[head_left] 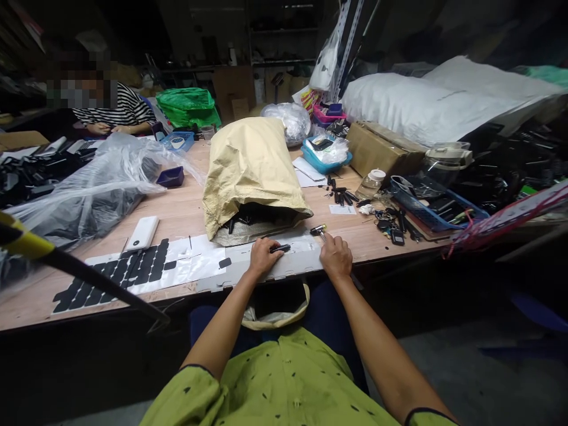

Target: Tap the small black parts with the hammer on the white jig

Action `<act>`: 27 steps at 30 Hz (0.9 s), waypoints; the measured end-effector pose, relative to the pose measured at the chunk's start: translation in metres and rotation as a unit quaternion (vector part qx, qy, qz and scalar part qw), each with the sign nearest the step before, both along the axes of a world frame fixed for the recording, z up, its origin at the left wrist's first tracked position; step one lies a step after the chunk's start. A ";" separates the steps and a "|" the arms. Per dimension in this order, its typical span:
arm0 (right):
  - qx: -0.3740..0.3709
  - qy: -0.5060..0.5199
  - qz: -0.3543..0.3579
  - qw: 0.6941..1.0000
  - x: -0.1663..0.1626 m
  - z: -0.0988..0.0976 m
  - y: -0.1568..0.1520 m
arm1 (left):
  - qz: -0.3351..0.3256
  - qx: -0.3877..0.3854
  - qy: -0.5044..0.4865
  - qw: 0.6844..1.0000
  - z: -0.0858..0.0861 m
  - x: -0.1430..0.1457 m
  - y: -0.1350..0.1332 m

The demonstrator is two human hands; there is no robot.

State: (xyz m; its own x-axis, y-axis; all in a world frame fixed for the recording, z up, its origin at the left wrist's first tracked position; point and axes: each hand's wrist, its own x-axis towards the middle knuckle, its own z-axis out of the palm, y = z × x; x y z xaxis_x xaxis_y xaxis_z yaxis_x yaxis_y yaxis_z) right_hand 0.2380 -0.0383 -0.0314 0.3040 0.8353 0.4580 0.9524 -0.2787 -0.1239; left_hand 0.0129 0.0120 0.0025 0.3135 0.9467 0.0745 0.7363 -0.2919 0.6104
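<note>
My left hand (pixel 262 255) rests on a white sheet (pixel 275 260) at the near edge of the wooden table (pixel 186 213), its fingers closed on a small black part (pixel 280 248). My right hand (pixel 336 255) is closed round a small tool with a yellow and black tip (pixel 318 230), just right of the black part. Behind both hands lies a tan paper sack (pixel 251 168) with dark parts spilling from its open mouth.
A white sheet covered with several black pads (pixel 119 275) and a white box (pixel 142 232) lie to the left. Clear plastic bags (pixel 89 189), blue trays (pixel 432 204), a jar (pixel 369 183) and a cardboard box (pixel 381 148) crowd the table. Another person in a striped top (pixel 116 112) sits far left.
</note>
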 end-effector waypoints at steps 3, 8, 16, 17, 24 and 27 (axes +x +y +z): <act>-0.001 0.018 0.001 1.000 0.001 0.000 0.000 | 0.004 0.001 0.011 1.000 0.000 0.000 -0.001; 0.000 0.101 0.013 0.995 0.009 0.004 0.001 | -0.003 0.001 0.019 1.000 -0.001 0.002 -0.001; 0.065 0.307 0.137 0.940 -0.016 0.005 -0.025 | -0.018 0.000 0.024 1.000 -0.005 0.004 0.000; 0.067 0.317 0.156 0.933 -0.022 0.005 -0.029 | -0.019 0.002 0.024 1.000 -0.005 0.004 0.000; 0.057 0.322 0.206 0.922 -0.045 0.013 -0.038 | -0.012 0.011 0.028 0.999 -0.008 0.006 0.000; 0.075 0.312 0.203 0.925 -0.046 0.016 -0.036 | -0.013 0.018 0.024 0.999 -0.009 0.007 0.000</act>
